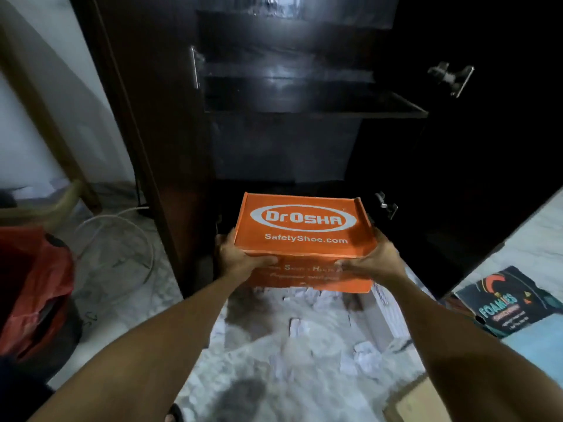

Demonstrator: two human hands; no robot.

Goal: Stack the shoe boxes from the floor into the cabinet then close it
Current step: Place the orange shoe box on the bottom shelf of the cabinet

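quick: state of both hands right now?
Left hand: closed on the orange Dr.Osha shoe box, gripping its left side.
Right hand: closed on the same box, gripping its right side.

orange shoe box | gripped by left hand and right hand | before open dark cabinet

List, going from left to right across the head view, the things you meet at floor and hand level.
red bag → white cable → left hand → orange shoe box → right hand → dark Foamies pack
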